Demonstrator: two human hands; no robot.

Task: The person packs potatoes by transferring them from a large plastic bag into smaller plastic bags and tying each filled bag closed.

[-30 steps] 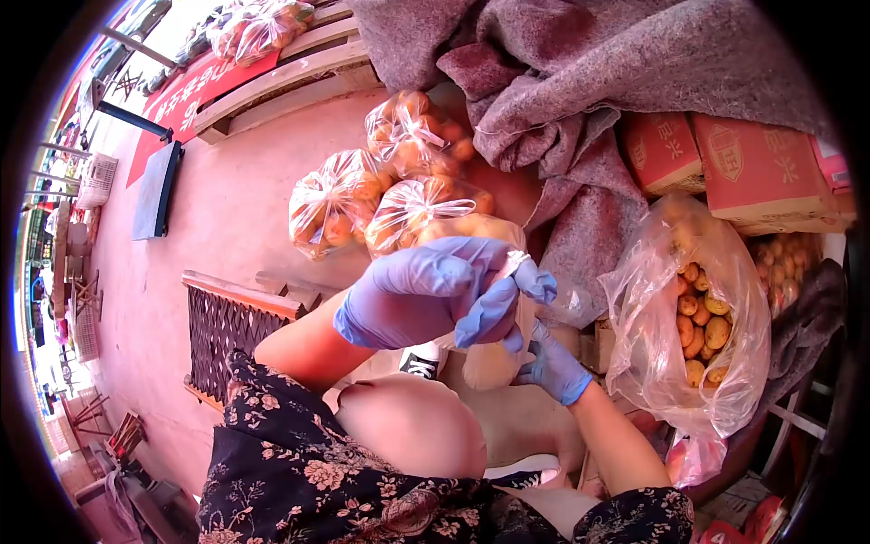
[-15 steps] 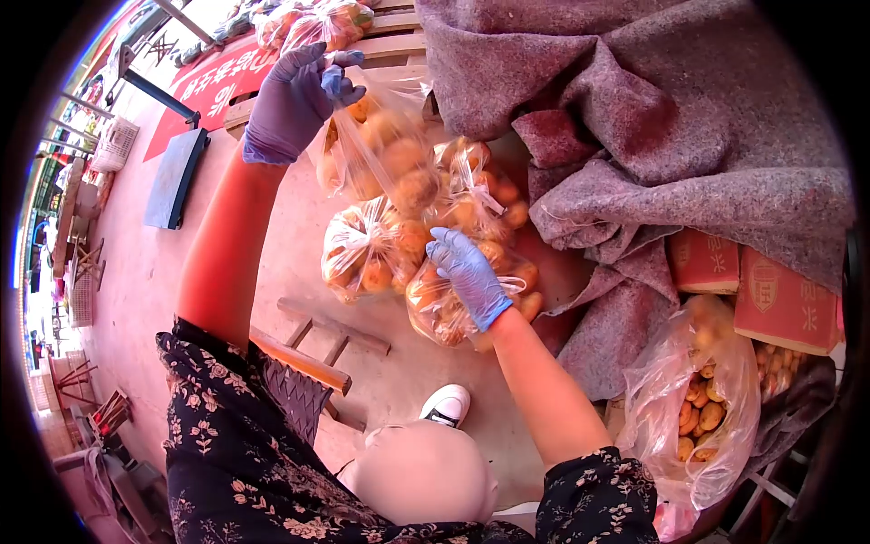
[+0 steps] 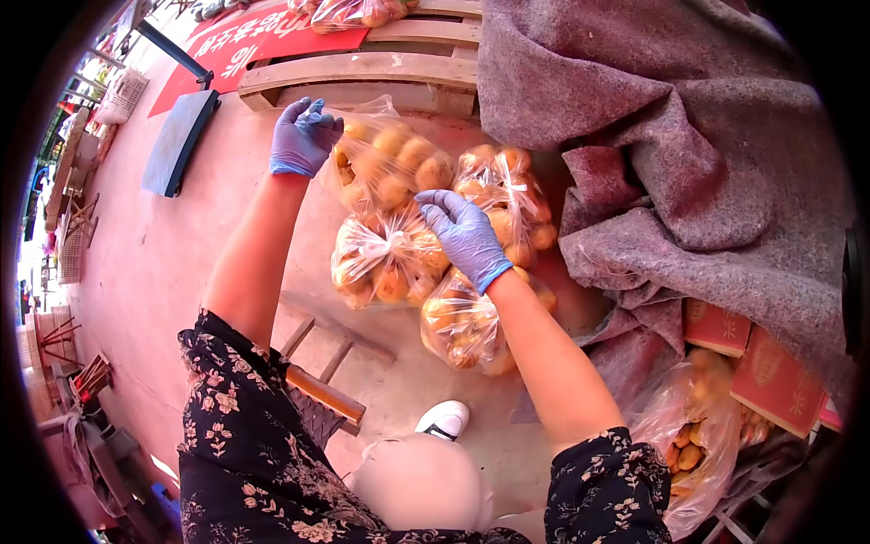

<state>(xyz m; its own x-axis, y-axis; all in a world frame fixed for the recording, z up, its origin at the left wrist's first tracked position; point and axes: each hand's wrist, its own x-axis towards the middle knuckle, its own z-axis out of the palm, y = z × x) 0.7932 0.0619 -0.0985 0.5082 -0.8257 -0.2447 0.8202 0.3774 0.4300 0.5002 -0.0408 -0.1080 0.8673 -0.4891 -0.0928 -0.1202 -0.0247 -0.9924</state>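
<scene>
My left hand (image 3: 306,138), in a blue glove, has its fingers closed on the edge of a clear plastic bag of potatoes (image 3: 391,163). My right hand (image 3: 464,238), gloved too, reaches over the middle of the bags. Its fingers are stretched toward the lower right side of that same bag, and their undersides are hidden. Below it sits a knotted bag of potatoes (image 3: 388,263). Another tied bag (image 3: 512,195) lies to the right, and a further bag (image 3: 458,322) is partly under my right forearm.
A wooden pallet (image 3: 362,68) lies beyond the bags, and a platform scale (image 3: 181,140) stands left. Grey blanket cloth (image 3: 671,163) covers the right side above red boxes (image 3: 770,381). An open potato bag (image 3: 698,444) and a wooden stool (image 3: 326,399) are nearer me.
My left hand has come down and nearer, and the bag it holds has settled lower, tilted to the right. My right hand has moved up from the nearest bag toward it. The view has shifted.
</scene>
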